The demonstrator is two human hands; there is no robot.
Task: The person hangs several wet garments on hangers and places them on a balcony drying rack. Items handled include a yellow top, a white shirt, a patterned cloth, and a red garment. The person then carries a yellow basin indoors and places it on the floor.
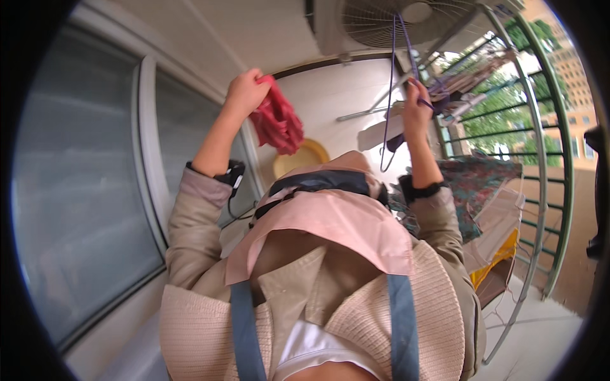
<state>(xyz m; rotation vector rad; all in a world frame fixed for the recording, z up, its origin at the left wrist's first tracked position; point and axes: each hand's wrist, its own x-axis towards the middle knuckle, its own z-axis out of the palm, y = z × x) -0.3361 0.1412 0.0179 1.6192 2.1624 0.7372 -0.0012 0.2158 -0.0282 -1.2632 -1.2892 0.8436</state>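
My left hand (248, 91) grips a crumpled red cloth (280, 121), which hangs down in folds. Its full shape is hidden by the bunching. Below the cloth, a yellow basin (312, 151) stands on the floor, partly hidden by my pink apron (329, 212). On the other side, my right hand (417, 112) is closed around a thin purple clothes hanger (391, 90). The hanger's long loop points away from me, and no garment is plainly on it. Just beyond my right hand, several folded cloths and hangers (469, 78) hang by the railing.
A metal drying rack (533, 90) runs along the right, before a green railing (564, 143). A patterned garment (476, 183) and pale cloth (500, 216) hang there. An air-conditioner outdoor unit (329, 28) is ahead. Sliding glass panels (90, 166) line the left.
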